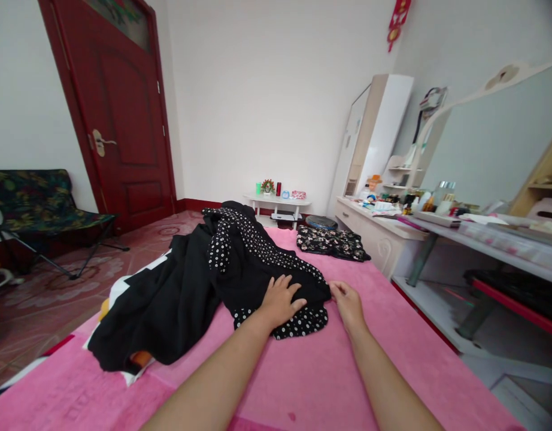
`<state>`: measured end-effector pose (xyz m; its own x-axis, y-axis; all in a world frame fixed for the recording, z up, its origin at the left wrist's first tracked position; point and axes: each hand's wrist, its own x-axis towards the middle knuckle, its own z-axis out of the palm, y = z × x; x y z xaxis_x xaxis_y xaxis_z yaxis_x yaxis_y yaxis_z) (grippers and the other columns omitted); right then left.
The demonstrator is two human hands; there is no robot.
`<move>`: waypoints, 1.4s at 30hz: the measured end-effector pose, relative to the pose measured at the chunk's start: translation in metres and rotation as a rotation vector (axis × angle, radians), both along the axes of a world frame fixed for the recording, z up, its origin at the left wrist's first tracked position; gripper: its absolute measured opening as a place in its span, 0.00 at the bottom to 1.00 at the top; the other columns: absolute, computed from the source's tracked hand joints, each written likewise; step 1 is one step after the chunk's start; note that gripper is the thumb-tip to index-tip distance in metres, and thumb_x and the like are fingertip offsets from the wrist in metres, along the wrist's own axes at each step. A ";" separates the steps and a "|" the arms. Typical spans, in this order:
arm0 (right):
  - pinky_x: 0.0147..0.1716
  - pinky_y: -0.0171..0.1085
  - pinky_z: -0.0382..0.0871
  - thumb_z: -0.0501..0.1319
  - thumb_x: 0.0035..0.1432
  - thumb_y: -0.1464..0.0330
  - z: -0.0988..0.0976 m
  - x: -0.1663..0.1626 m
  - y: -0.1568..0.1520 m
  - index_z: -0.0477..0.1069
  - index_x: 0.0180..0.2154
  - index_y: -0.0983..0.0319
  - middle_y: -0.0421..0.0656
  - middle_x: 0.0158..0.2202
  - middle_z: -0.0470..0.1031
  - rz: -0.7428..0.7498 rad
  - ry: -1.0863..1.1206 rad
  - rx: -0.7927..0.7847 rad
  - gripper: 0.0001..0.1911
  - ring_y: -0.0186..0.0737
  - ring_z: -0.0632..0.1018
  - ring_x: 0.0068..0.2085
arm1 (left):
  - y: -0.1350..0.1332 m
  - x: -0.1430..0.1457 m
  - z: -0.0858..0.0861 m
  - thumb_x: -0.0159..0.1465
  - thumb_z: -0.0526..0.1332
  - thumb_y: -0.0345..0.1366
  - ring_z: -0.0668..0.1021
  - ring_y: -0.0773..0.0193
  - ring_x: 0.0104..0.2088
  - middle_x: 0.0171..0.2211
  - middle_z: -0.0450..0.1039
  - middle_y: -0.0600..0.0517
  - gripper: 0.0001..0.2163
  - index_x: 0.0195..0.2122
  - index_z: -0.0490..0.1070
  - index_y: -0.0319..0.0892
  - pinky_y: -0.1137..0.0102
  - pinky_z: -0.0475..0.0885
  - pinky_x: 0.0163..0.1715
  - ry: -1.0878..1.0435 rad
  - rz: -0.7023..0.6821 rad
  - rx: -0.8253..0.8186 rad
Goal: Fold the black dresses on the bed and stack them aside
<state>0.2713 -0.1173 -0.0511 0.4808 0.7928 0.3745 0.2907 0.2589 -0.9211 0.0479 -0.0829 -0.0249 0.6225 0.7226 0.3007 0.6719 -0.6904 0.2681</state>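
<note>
Pinched edge, flattened palm on a dotted black garment [251, 281].
The left hand [282, 302] lies spread on its cloth; the right hand [348, 302] nips its edge between thumb and fingers. It's lying on the pink blanket [298, 377], near a folded floral cloth [332, 242]; over there stands a red door [123, 114].

The left hand [280, 301] hides part of the dotted garment [258, 287]; far left of that garment a folding chair [31, 200], and far right a mirror [487, 137], run past the picture's edges.
</note>
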 end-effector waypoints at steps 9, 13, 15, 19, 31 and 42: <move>0.38 0.40 0.69 0.61 0.47 0.61 0.003 -0.001 0.000 0.75 0.33 0.63 0.45 0.33 0.79 0.012 -0.003 -0.004 0.14 0.45 0.77 0.35 | -0.001 0.000 0.004 0.64 0.47 0.56 0.56 0.50 0.63 0.63 0.54 0.47 0.26 0.58 0.61 0.50 0.49 0.48 0.61 0.006 -0.009 -0.006; 0.38 0.40 0.69 0.61 0.47 0.62 0.003 -0.002 -0.001 0.75 0.33 0.63 0.46 0.33 0.79 0.015 0.007 -0.010 0.13 0.45 0.77 0.36 | -0.002 -0.001 0.005 0.64 0.47 0.56 0.56 0.50 0.63 0.63 0.54 0.47 0.26 0.58 0.62 0.50 0.50 0.48 0.61 0.006 -0.010 -0.001; 0.38 0.40 0.70 0.61 0.47 0.62 0.003 -0.002 -0.001 0.75 0.33 0.63 0.45 0.33 0.79 0.013 0.010 -0.013 0.13 0.44 0.77 0.36 | -0.002 -0.002 0.005 0.64 0.47 0.55 0.56 0.50 0.63 0.63 0.54 0.47 0.26 0.58 0.62 0.50 0.50 0.49 0.61 0.003 -0.011 0.003; 0.38 0.40 0.70 0.62 0.46 0.62 0.004 -0.003 -0.001 0.75 0.32 0.63 0.45 0.32 0.79 0.006 0.014 -0.005 0.13 0.44 0.77 0.35 | -0.003 -0.001 0.005 0.64 0.47 0.55 0.56 0.50 0.63 0.63 0.54 0.47 0.26 0.58 0.62 0.50 0.49 0.49 0.61 0.003 -0.008 0.006; 0.39 0.42 0.70 0.62 0.46 0.62 0.006 -0.005 -0.002 0.75 0.33 0.63 0.46 0.33 0.79 0.011 0.002 -0.014 0.13 0.45 0.77 0.35 | -0.003 -0.002 0.006 0.64 0.47 0.55 0.55 0.51 0.63 0.63 0.53 0.48 0.26 0.59 0.61 0.50 0.50 0.48 0.61 0.013 -0.003 -0.013; 0.39 0.43 0.70 0.62 0.45 0.60 0.008 -0.006 -0.003 0.76 0.32 0.63 0.46 0.33 0.79 0.004 0.008 -0.022 0.15 0.47 0.77 0.36 | -0.003 -0.002 0.005 0.64 0.46 0.56 0.56 0.50 0.63 0.63 0.54 0.47 0.26 0.59 0.61 0.49 0.50 0.49 0.61 0.014 -0.010 0.004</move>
<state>0.2651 -0.1201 -0.0428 0.4806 0.8026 0.3533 0.2827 0.2396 -0.9288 0.0463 -0.0854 -0.0195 0.6335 0.7153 0.2949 0.6688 -0.6979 0.2561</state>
